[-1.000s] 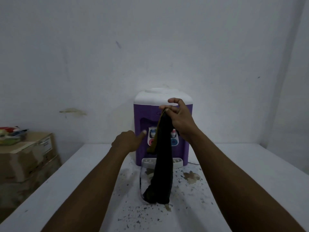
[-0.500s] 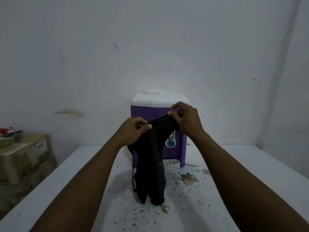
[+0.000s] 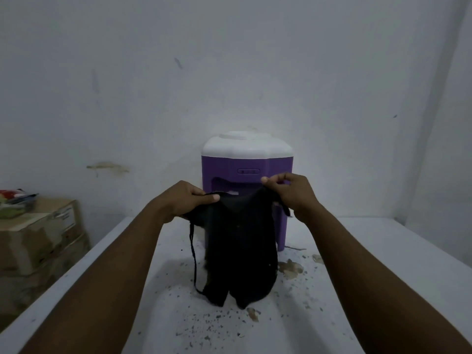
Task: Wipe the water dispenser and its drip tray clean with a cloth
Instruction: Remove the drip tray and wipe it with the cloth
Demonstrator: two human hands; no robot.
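Observation:
A purple water dispenser (image 3: 246, 163) with a white top stands against the wall at the back of a white table (image 3: 383, 251). In front of it hangs a black cloth (image 3: 240, 251), spread between both hands, with a thin strap dangling at its left. My left hand (image 3: 184, 200) pinches the cloth's upper left edge. My right hand (image 3: 293, 194) pinches its upper right edge. The cloth hides the taps and the drip tray.
Dark specks and brownish stains (image 3: 290, 268) lie scattered on the table in front of the dispenser. Stacked cardboard boxes (image 3: 38, 241) stand to the left of the table, with coloured items on top. A wall corner rises at the right.
My left hand came off the dispenser and took hold of the cloth. Both hands then drew apart, spreading the cloth wide in front of the dispenser.

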